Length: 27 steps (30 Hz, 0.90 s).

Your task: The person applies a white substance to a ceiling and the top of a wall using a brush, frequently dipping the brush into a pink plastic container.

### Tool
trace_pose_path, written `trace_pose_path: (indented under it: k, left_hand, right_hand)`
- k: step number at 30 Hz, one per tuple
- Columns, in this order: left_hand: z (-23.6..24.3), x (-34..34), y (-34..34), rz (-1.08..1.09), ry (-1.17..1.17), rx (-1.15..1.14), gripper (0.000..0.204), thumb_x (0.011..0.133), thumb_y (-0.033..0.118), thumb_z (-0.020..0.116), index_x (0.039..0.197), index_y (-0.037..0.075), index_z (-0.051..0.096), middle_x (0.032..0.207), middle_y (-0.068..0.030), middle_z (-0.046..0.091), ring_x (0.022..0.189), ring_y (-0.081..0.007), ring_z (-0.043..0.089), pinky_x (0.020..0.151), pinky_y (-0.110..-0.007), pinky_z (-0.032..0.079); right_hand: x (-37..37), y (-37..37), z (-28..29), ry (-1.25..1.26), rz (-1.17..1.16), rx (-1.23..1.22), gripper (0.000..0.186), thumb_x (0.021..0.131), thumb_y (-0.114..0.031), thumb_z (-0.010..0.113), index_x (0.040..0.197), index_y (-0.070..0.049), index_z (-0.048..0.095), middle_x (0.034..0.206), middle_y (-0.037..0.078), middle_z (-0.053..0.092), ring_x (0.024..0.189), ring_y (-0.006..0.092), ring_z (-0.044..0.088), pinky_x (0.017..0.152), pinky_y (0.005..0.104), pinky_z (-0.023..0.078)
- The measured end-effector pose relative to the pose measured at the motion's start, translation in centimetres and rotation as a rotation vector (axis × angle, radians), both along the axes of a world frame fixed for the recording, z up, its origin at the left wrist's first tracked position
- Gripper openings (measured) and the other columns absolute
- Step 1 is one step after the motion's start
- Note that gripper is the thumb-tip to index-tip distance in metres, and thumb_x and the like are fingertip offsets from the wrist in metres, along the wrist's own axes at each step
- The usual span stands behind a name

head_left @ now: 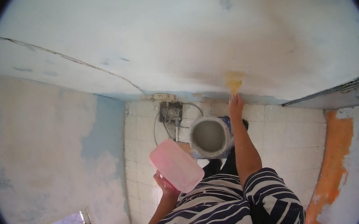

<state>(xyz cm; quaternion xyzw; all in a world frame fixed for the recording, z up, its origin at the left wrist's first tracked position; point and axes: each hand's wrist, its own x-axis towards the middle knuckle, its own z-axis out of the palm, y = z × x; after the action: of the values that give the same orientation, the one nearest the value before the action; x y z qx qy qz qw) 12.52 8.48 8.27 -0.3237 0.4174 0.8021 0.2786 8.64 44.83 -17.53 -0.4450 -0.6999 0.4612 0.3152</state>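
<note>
Standing to the left of the left fingers, a side wall (50, 137) shows white patches over blue. The left hand (166, 184) is raised, its forearm angling up from the lower edge; its visible fingers curl on the lower left edge of a pink tub (177, 166) — the rest are hidden, so I cannot tell how they are spaced. The tub tilts just ahead of these fingers and to their right. Farther right, a round bucket (209, 136) of grey stuff sits below the right fingers, slightly left. The right arm reaches forward, nearly straight; the right hand (235, 104) pinches the narrow end of a yellow spreader (234, 80), its wide end just beyond the fingertips — over the front wall (188, 30).
</note>
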Motion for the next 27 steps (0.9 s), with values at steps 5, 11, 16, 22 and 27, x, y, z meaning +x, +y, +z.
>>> trace_pose_path:
  k: [5, 11, 16, 22, 27]
  left_hand:
    - [-5.6, 0.9, -5.1, -0.090, 0.189, 0.502, 0.054, 0.092, 0.053, 0.037, 0.124, 0.011, 0.050, 0.118, -0.0051, 0.056, 0.111, -0.0249, 0.054, 0.094, -0.041, 0.046]
    - [0.9, 0.1, -0.2, -0.058, 0.029, 0.140, 0.059, 0.093, 0.053, 0.037, 0.136, 0.012, 0.044, 0.130, -0.0075, 0.053, 0.121, -0.0291, 0.051, 0.100, -0.045, 0.044]
    - [-1.5, -1.2, 0.2, -0.195, 0.273, 0.224, 0.063, 0.092, 0.054, 0.038, 0.141, 0.013, 0.040, 0.137, -0.0086, 0.048, 0.126, -0.0319, 0.047, 0.104, -0.049, 0.040]
    - [0.9, -2.5, 2.5, -0.138, 0.156, 0.352, 0.062, 0.093, 0.053, 0.038, 0.139, 0.011, 0.041, 0.136, -0.0091, 0.049, 0.125, -0.0315, 0.048, 0.104, -0.048, 0.040]
    - [1.6, -2.9, 2.6, -0.119, 0.216, 0.420, 0.059, 0.093, 0.050, 0.039, 0.135, 0.010, 0.045, 0.132, -0.0087, 0.053, 0.121, -0.0295, 0.051, 0.102, -0.045, 0.043]
  right_hand:
    - [4.3, -2.5, -3.7, -0.016, -0.074, -0.874, 0.021, 0.096, -0.032, 0.052, 0.089, -0.013, 0.058, 0.062, 0.000, 0.046, 0.045, 0.0135, 0.042, 0.041, 0.0335, 0.034]
    - [3.3, 1.6, 6.3, 0.128, -0.128, -1.028, 0.022, 0.095, -0.032, 0.054, 0.085, -0.013, 0.055, 0.058, -0.003, 0.041, 0.042, 0.0097, 0.036, 0.038, 0.0283, 0.028]
    - [1.8, 4.1, 24.2, 0.212, 0.030, -0.736, 0.022, 0.097, -0.029, 0.053, 0.091, -0.009, 0.059, 0.058, -0.003, 0.045, 0.043, 0.0092, 0.037, 0.040, 0.0263, 0.030]
    - [3.9, 1.8, 43.5, 0.530, 0.123, -0.386, 0.026, 0.102, -0.028, 0.047, 0.103, -0.006, 0.061, 0.063, -0.003, 0.044, 0.052, 0.0064, 0.041, 0.046, 0.0217, 0.032]
    - [1.5, 3.8, 35.5, 0.555, 0.147, -0.193, 0.026, 0.104, -0.027, 0.043, 0.106, -0.007, 0.060, 0.064, -0.003, 0.041, 0.054, 0.0060, 0.039, 0.047, 0.0225, 0.031]
